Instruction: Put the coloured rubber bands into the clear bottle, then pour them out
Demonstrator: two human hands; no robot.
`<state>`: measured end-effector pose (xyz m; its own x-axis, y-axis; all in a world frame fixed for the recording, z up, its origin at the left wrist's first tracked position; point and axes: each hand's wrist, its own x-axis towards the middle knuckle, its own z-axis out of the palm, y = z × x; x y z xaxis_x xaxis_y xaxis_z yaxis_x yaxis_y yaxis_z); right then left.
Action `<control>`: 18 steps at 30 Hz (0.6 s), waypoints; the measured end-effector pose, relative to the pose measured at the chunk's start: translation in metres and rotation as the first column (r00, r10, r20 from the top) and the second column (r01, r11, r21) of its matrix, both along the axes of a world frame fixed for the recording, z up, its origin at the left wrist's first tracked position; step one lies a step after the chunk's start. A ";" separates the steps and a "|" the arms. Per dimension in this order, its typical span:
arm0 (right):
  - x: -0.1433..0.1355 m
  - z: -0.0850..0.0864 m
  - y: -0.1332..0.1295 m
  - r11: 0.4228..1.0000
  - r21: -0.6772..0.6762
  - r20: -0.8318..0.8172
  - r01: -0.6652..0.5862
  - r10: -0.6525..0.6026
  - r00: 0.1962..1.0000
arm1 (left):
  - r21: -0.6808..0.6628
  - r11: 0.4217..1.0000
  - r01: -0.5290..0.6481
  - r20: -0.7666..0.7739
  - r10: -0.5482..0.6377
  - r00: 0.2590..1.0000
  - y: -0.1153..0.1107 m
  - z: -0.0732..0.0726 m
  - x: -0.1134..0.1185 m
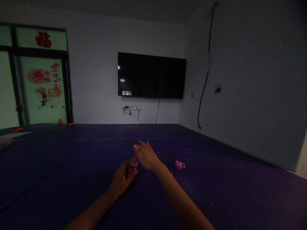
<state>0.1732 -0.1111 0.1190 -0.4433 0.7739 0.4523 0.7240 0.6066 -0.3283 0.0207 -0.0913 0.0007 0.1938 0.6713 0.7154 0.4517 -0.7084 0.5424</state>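
Note:
My left hand (121,179) is wrapped round a small, shiny pink-and-purple bottle (132,165) with a picture on its side, tilted a little to the right. Just above it, my right hand (146,156) reaches over the upper end. One finger points down to the bottle's top, while other fingers are stretched out and apart. Whether that finger goes inside is hidden. To the right of both hands, a pink cap with a ring-shaped loop (178,164) lies on the dark blue surface (153,204).
Small white bits (186,159) are scattered near the cap. Small orange objects (69,124) stand far left by the glass door (45,92). A television (152,76) hangs on the back wall, and a black cable (206,78) runs down the right wall.

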 end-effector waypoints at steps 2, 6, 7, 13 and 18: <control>0.000 0.000 0.001 1.000 -0.006 -0.006 -0.007 0.007 1.000 | 0.001 1.000 -0.004 -0.001 0.004 1.000 0.001 -0.001 -0.001; -0.001 -0.005 0.002 1.000 -0.025 0.007 -0.008 0.008 1.000 | 0.009 1.000 -0.008 -0.005 0.008 1.000 0.002 -0.001 -0.001; -0.002 -0.007 0.003 1.000 -0.031 0.012 -0.006 0.007 1.000 | 0.007 1.000 -0.008 -0.008 0.008 1.000 0.002 0.000 -0.001; -0.004 -0.014 0.004 0.998 -0.065 0.031 0.000 0.002 1.000 | -0.010 1.000 -0.026 -0.019 0.026 0.999 0.000 0.001 0.001; -0.005 -0.018 0.005 0.995 -0.099 0.028 0.013 -0.011 1.000 | 0.045 0.998 -0.044 -0.020 0.045 0.999 0.003 -0.003 0.001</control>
